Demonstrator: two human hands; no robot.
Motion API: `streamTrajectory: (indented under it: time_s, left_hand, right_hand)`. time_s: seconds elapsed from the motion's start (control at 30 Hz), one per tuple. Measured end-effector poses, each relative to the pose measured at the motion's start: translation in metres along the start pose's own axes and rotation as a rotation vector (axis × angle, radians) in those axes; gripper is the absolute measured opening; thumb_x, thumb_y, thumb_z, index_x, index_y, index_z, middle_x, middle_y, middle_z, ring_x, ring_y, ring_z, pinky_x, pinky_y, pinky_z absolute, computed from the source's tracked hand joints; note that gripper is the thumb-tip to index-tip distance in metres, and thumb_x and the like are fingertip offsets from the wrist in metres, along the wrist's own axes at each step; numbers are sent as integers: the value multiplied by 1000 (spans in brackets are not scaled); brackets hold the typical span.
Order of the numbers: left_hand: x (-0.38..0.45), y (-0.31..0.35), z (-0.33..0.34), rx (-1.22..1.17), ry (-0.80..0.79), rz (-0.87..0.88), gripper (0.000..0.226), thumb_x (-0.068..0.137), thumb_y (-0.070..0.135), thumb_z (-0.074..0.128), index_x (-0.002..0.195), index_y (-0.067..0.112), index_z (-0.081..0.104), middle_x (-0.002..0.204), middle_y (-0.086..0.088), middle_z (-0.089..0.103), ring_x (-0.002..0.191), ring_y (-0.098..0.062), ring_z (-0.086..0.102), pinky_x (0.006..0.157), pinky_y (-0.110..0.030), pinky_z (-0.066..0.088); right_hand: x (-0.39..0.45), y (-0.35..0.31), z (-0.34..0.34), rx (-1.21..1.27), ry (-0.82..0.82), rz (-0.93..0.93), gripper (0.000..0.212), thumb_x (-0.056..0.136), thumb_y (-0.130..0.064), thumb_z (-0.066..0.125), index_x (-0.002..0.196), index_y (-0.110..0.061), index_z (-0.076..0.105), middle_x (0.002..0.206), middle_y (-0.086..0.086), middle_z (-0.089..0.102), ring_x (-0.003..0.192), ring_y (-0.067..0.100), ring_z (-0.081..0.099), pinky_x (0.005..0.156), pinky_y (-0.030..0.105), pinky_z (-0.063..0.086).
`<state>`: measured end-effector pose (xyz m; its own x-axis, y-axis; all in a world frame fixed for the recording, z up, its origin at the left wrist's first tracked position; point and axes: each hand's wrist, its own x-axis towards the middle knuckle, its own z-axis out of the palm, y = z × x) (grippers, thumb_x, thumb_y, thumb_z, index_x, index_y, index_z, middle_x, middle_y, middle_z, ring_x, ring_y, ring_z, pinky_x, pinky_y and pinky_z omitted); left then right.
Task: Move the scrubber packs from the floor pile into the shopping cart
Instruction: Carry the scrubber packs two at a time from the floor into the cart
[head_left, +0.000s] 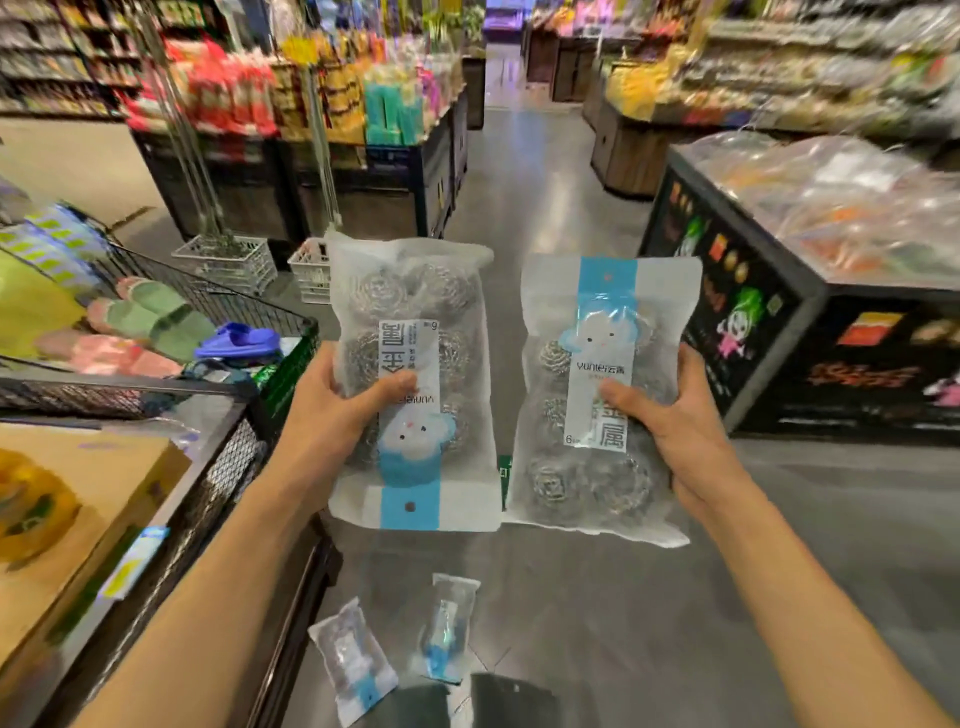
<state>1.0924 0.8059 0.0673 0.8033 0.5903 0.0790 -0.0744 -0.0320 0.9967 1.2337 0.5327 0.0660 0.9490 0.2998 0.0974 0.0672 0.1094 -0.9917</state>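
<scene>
My left hand grips a pack of steel scrubbers by its left edge, label upside down. My right hand grips a second scrubber pack by its right edge, label upright. Both packs are held up side by side over the aisle floor, to the right of the black wire shopping cart. Two more scrubber packs lie on the grey floor below, close to my feet.
The cart holds slippers, a blue item and a cardboard box. A black display bin with plastic-wrapped goods stands at the right. White baskets and stocked shelves stand ahead; the aisle runs between them.
</scene>
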Motion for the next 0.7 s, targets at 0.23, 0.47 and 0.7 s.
streamTrajectory:
  time_s: [0.23,0.47,0.7]
  left_hand:
    - [27,38,36,10,-178,60,49,80,11,83,122,14,58,106,1,79,96,-19,77,76,-30,64]
    - [53,42,120,-29,-357,58,44,80,9,84,117,19,61,105,2,79,94,-17,77,72,-27,62]
    - [51,43,247,-34,-550,63,46,81,8,83,120,15,61,107,-1,79,95,-21,78,77,-35,64]
  right_hand:
    - [-5,-32,-21,-72,49,-70,101,70,-26,94,151,-44,36,145,-11,60,127,13,64,103,48,56]
    - [-8,-56,-82,-106,215,-117,112,63,-36,98,156,-37,35,147,-10,59,130,13,62,110,52,50]
    - [-12,-62,-185,-85,423,-129,108,54,-42,97,148,-44,43,144,-15,61,129,11,62,109,51,51]
